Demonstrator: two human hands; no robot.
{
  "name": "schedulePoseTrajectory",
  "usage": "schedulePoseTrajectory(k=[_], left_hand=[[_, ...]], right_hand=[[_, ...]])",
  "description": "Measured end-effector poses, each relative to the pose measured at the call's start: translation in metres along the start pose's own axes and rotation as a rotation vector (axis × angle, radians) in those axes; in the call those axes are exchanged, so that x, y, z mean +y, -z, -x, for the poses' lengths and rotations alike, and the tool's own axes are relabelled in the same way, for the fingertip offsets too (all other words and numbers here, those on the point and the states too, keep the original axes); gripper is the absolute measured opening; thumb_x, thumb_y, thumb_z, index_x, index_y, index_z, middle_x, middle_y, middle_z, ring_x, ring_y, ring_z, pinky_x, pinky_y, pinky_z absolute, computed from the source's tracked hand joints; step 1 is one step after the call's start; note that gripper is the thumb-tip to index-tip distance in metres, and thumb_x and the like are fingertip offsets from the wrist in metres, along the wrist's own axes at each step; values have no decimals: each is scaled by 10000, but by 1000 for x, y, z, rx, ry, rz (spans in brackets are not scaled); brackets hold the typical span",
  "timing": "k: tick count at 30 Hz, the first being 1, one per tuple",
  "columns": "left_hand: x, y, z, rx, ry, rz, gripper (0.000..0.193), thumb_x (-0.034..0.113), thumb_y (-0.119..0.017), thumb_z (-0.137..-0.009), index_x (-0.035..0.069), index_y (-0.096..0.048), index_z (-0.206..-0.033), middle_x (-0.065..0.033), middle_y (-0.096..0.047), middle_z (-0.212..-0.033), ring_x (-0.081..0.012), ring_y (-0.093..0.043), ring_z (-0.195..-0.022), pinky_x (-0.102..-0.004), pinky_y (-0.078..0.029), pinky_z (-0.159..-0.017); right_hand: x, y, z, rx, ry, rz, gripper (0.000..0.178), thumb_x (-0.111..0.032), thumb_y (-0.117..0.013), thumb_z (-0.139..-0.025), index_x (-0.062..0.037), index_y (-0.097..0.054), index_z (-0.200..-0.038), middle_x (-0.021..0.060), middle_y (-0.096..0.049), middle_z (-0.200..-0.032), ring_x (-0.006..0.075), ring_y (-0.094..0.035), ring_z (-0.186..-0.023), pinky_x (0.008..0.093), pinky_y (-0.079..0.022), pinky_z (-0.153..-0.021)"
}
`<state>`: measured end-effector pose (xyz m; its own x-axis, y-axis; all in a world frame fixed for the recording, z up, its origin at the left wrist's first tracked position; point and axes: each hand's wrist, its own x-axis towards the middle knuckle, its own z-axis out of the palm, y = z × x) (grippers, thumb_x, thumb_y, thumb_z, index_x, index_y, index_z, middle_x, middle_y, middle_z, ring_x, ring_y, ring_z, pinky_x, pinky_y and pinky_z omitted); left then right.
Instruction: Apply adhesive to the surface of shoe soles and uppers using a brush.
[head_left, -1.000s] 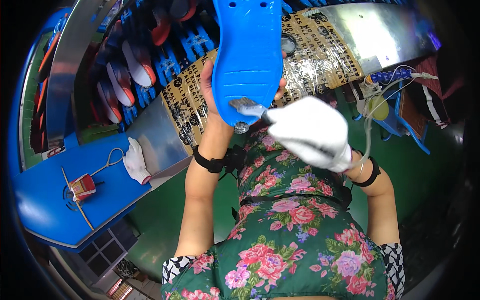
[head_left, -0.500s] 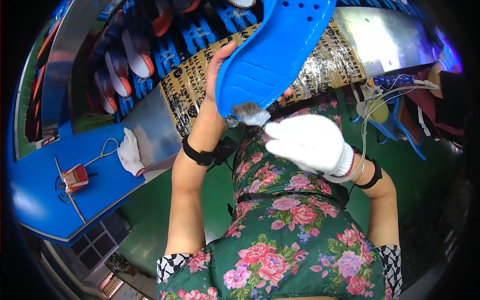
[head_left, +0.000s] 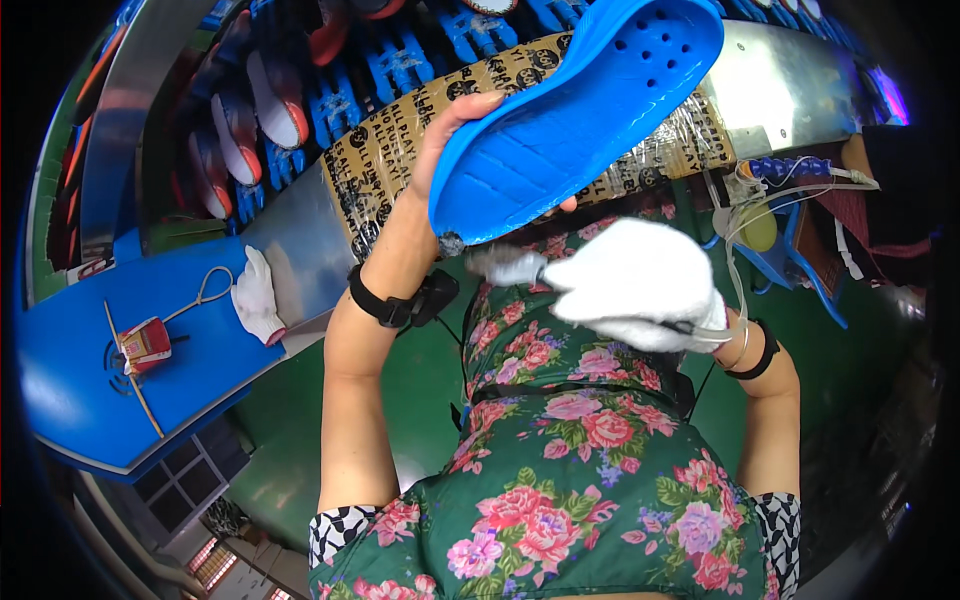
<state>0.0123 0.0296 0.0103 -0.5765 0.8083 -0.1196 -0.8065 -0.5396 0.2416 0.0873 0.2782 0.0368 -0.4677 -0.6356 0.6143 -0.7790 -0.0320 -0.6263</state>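
In my bare left hand [head_left: 436, 145] is a blue shoe sole [head_left: 550, 140], tilted with its hollow side up. My thumb lies on its left rim and a fingertip shows past the lower right edge; the other fingers are hidden beneath. Wet-looking shine covers parts of the hollow, and several small holes sit near its far end. A white knitted glove covers my right hand [head_left: 640, 285], closed around a small brush [head_left: 515, 268]. The brush's dark bristles are smeared by motion, just below the sole's near end and apart from it. A dark grey wad [head_left: 452, 243] touches that near end.
Behind the sole lies a cardboard-covered, film-wrapped ledge [head_left: 375, 165] on a metal bench. Shoe uppers [head_left: 275, 100] stand on blue racks at the far left. A blue table [head_left: 70, 340] holds a red container with a stick, and a spare white glove [head_left: 257, 300] lies at its edge.
The brush has left the sole's near end and dropped below it, with my right hand moving slightly right and down. The sole has shifted a little right, showing more holes.
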Motion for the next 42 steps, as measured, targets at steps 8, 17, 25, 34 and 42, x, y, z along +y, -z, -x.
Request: schedulePoseTrajectory(k=[8,17,25,34,42], left_hand=[[5,5,3,-85,43,-11,766,505,-471,-975,-64,-407,-1484,-344,-547,-1373,-537,-638,-1098,-626,-522,-962],[0,13,-10,-99,-159,8,1068,661,-591,-852,-42,-223,-1566,-380,-392,-1446,-571,-564,-1134,-597,-576,-856],[5,12,-15,-124,-241,-22,1066,701,-566,-863,-72,-265,-1531,-348,-446,-1420,-495,-598,-1067,-560,-593,-837],[-37,31,0,-118,-310,85,847,533,-467,-947,-2,-277,-1575,-299,-449,-1504,-503,-514,-1310,-619,-435,-1095],[-33,13,26,-98,-353,167,879,597,-445,-937,6,-297,-1571,-319,-455,-1487,-518,-543,-1269,-607,-468,-1062]], right_hand=[[2,1,-10,24,8,-35,298,-62,-815,-740,-126,-785,-1030,84,-762,-1056,246,-721,-848,370,-579,-724],[4,-25,-14,289,-255,-384,137,-21,-788,-825,-61,-774,-955,92,-770,-1000,195,-729,-869,330,-580,-796],[-1,-31,-18,320,-366,-469,192,-34,-817,-790,-51,-786,-979,103,-771,-993,200,-724,-837,319,-572,-754],[29,50,-60,483,-429,-124,195,18,-784,-814,9,-778,-1009,122,-765,-994,188,-726,-892,306,-579,-817],[22,35,-61,369,-55,124,210,-3,-828,-746,-82,-782,-935,101,-764,-934,247,-716,-815,345,-562,-738]])
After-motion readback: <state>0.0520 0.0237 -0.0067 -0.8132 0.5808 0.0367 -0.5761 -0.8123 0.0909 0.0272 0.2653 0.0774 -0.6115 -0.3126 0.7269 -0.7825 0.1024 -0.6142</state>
